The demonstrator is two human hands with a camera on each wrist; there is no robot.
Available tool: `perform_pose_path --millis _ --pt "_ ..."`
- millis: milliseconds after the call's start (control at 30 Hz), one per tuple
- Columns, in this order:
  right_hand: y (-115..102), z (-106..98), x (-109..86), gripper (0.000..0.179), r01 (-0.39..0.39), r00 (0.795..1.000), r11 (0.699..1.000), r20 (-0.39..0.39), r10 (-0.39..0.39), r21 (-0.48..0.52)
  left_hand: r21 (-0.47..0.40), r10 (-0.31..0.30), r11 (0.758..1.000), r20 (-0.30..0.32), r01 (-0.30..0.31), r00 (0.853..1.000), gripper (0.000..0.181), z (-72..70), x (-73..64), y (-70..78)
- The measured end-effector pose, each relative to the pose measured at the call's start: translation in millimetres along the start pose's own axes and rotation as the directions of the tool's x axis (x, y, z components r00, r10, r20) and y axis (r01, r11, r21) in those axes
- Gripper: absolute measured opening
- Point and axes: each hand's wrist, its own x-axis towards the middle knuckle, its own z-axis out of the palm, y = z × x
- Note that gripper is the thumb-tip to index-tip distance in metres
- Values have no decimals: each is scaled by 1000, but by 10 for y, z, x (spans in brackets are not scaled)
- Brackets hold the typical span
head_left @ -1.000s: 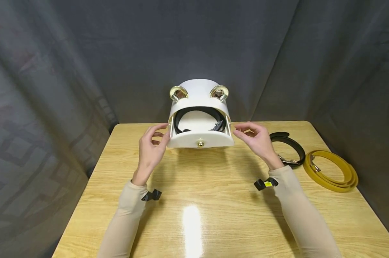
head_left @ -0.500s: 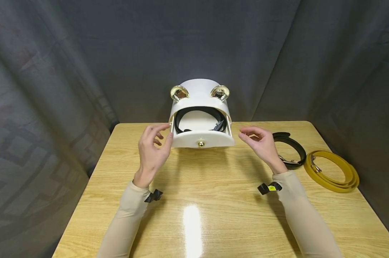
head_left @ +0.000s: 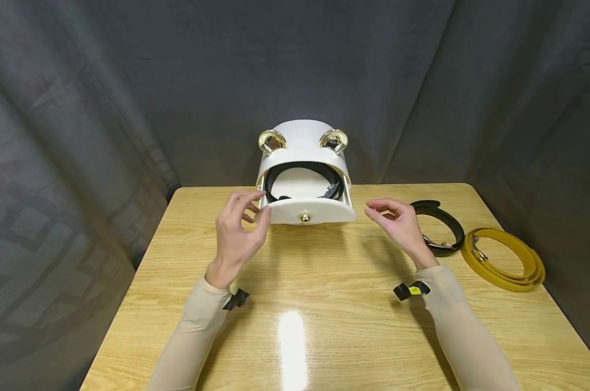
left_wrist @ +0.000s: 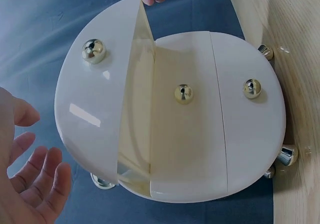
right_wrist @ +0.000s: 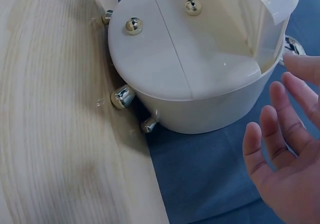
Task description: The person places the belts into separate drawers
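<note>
A white storage box (head_left: 302, 133) with two gold rings on top stands at the back of the table. Its top drawer (head_left: 326, 213) is pulled out, and a coiled black belt (head_left: 274, 172) with a metal buckle lies inside. My left hand (head_left: 238, 233) is at the drawer's left front corner, thumb and fingers spread; in the left wrist view it shows apart from the drawer, holding nothing. To the right of the drawer my right hand (head_left: 397, 220) hovers with loosely bent fingers and nothing in them. The two lower drawers (left_wrist: 185, 134) are closed.
On the right of the wooden table (head_left: 344, 326) lie a second coiled black belt (head_left: 452, 224) and a coiled yellow belt (head_left: 533, 266). Dark grey curtains (head_left: 295, 65) hang behind and at both sides. Gold feet (left_wrist: 287, 155) hold up the box.
My right hand has drawn away from the drawer's side, to the right and slightly nearer me. My left hand has shifted a little right and nearer me. The drawer stays out.
</note>
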Motion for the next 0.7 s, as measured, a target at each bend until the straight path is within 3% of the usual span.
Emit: perform_pose_path --millis 333,700 --pt "100 -17 -57 29 -30 1000 999 4 30 -20 48 87 995 64 -90 994 28 58 -33 60" --pt "194 -68 -123 29 -51 999 997 -7 51 -54 55 179 981 95 -185 979 30 155 -81 102"
